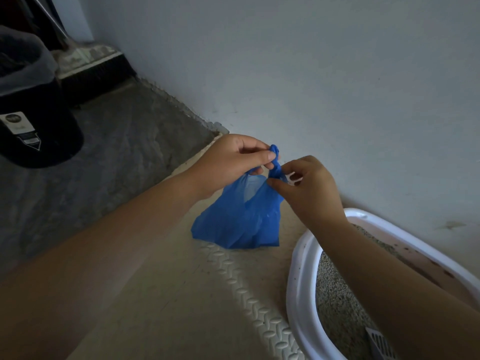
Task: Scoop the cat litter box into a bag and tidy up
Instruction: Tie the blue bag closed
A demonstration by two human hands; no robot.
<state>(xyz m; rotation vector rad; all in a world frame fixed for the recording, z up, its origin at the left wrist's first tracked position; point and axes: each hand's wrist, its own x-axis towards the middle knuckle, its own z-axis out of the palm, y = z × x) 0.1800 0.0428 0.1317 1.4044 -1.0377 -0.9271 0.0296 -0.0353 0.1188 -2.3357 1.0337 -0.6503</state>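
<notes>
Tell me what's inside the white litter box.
Grey litter lies in the litter box, with a grey slotted scoop at its near end and brown smears on the far inner wall. The right forearm, reaching to the blue bag, covers the middle.

Black lined bin [39, 120], broom head [96, 71], foam mat [259, 302]

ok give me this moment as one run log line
phase: tying blue bag shut | left hand: pinches twisted top | right hand: pinches neck | litter box: right of bag, scoop lying in litter

floor [155, 294], litter box [302, 281], black bin [39, 113]
</notes>
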